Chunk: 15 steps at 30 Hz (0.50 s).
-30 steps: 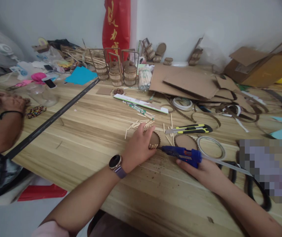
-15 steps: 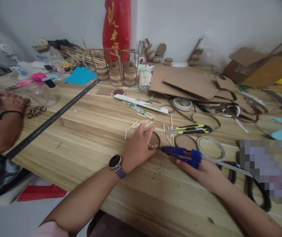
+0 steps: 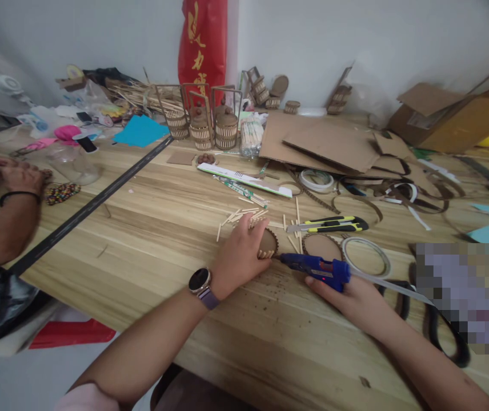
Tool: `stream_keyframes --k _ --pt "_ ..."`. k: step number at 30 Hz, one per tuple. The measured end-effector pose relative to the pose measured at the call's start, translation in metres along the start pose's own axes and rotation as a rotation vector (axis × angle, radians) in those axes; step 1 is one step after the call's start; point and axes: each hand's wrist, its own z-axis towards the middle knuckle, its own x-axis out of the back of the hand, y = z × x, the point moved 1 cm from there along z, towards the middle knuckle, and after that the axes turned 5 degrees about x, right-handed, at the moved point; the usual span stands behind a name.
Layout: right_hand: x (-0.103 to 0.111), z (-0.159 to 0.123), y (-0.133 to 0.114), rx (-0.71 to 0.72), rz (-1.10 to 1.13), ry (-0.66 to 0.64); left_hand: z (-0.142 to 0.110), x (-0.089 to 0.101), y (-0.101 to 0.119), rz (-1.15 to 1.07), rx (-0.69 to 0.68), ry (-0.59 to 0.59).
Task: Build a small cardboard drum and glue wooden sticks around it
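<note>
My left hand (image 3: 244, 248) is closed around the near-left side of a round cardboard disc (image 3: 269, 240) with a ridged brown rim. Short pale sticks stand along the disc's front edge. A blue hot glue gun (image 3: 317, 268) is gripped in my right hand (image 3: 356, 299); its nozzle tip is at the disc's front right edge, close to my left thumb. A clear glue stick trails from the back of the gun. Loose short sticks (image 3: 244, 214) lie just behind my left hand. A second ridged cardboard disc (image 3: 322, 246) lies flat behind the gun.
A yellow-black utility knife (image 3: 330, 224), a tape roll (image 3: 367, 257) and black-handled scissors (image 3: 435, 331) lie right. Cardboard sheets (image 3: 330, 145) and small stick baskets (image 3: 201, 130) stand farther back. At left, another person's hands (image 3: 17, 177) are near a clear jar (image 3: 73, 165) and beads (image 3: 62, 194).
</note>
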Motion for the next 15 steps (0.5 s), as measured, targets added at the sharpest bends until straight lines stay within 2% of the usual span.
stream_keyframes --k 9,15 --pt "-0.0012 0.0015 -0.0035 -0.014 0.047 0.018 0.0003 -0.0001 -0.0012 -0.006 0.014 -0.004" --pt "0.0022 0.0042 -0.0098 -0.108 0.068 0.092 -0.0001 0.0018 0.002 -0.014 0.019 -0.017"
